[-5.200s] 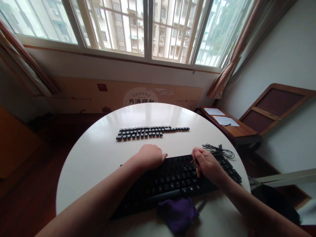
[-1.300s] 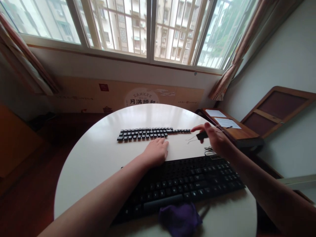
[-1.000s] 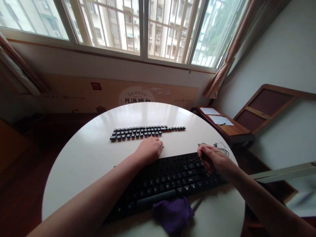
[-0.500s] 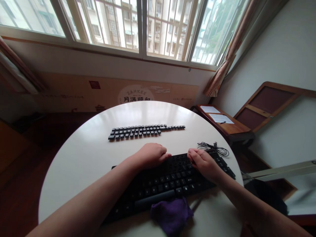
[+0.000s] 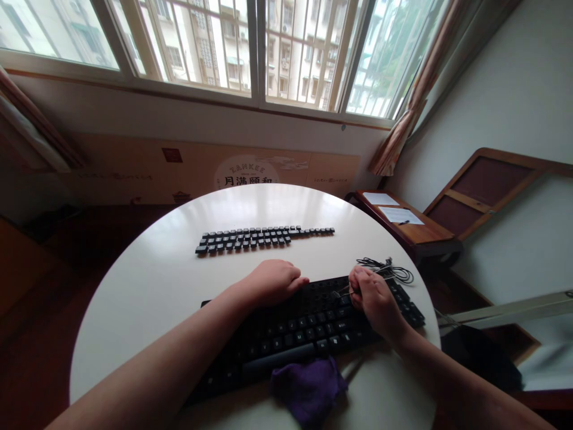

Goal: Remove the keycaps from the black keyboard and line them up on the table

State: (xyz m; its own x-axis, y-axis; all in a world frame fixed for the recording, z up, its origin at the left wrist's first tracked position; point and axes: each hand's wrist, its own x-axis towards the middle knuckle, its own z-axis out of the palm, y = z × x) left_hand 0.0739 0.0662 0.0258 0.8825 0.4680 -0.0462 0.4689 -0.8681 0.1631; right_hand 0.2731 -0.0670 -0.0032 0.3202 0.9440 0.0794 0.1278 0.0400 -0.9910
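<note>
A black keyboard (image 5: 308,336) lies on the white round table (image 5: 147,286), its upper rows stripped of keycaps. My left hand (image 5: 274,280) is closed over the keyboard's far edge, thumb pointing right. In my closed right hand (image 5: 370,295) is a wire keycap puller (image 5: 344,293), mostly hidden by the fingers. Its wire end reaches left over the upper rows, with a dark keycap (image 5: 335,295) at the tip. Beyond the hands, removed keycaps (image 5: 244,239) stand in several neat rows.
A coiled black cable (image 5: 398,273) lies behind the keyboard's right end. A purple cloth (image 5: 308,388) sits at the keyboard's near edge. Right of the table stands a wooden chair (image 5: 430,236) with papers (image 5: 400,215) and a pen on it. A window is ahead.
My right hand went out to the keycap rows and came back over the keyboard. Since half a second ago it has shifted slightly right, showing the puller's wire. My left hand stays at the far edge.
</note>
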